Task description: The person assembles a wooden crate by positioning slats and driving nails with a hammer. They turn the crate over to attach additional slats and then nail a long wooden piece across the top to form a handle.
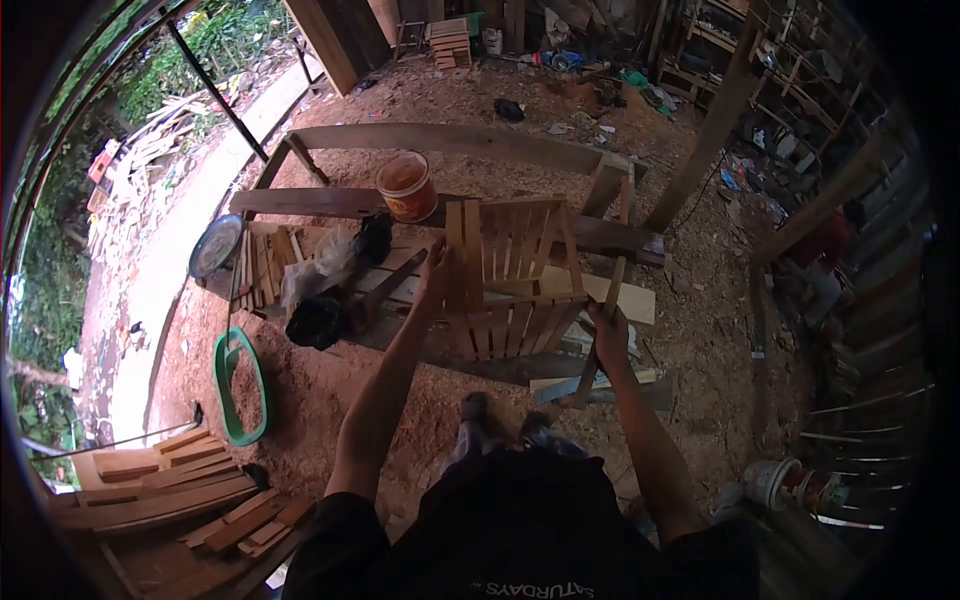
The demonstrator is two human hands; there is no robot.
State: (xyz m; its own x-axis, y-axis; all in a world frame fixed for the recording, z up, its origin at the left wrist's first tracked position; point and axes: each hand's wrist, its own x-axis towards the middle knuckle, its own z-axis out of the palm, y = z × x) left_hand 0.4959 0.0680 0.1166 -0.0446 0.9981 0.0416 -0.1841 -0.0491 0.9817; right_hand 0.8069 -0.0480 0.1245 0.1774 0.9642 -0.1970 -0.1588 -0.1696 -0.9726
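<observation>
A slatted wooden crate [520, 325] rests on the low workbench in front of me, its slats spaced apart along the sides. My left hand [433, 277] is closed on the crate's left edge, at the wide flat boards. On the other side, my right hand [610, 342] grips a long, narrow wooden strip [588, 375], which slants past the crate's near right corner. Pale boards [625, 298] lie on the bench under and beyond that corner. Black plastic bags [318, 320] and a clear plastic bag sit left of my left hand.
An orange bucket [405, 190] stands on the bench's far plank. Loose wood strips [262, 265] and a round basin [215, 246] are at its left end. A green tub [240, 385] sits on the sawdust floor. Stacked boards [190, 490] lie lower left. A person [820, 250] is at the right.
</observation>
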